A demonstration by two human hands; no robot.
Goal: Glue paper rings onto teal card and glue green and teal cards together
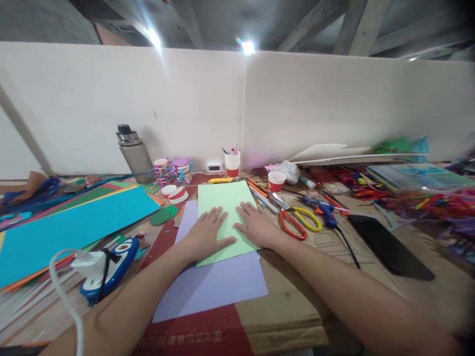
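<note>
A light green sheet of paper lies in the middle of the table, on top of a larger lavender sheet. My left hand rests flat on the green sheet's left side, fingers stretched forward and thumb pointing inward. On its right side my right hand lies flat too, with fingers spread. Neither hand holds anything. Just right of my right hand are scissors with one red and one yellow handle.
Blue card sheets and a power strip with a charger lie left. A bottle and paper cups stand behind. To the right are a glue gun, a black phone and a plastic case.
</note>
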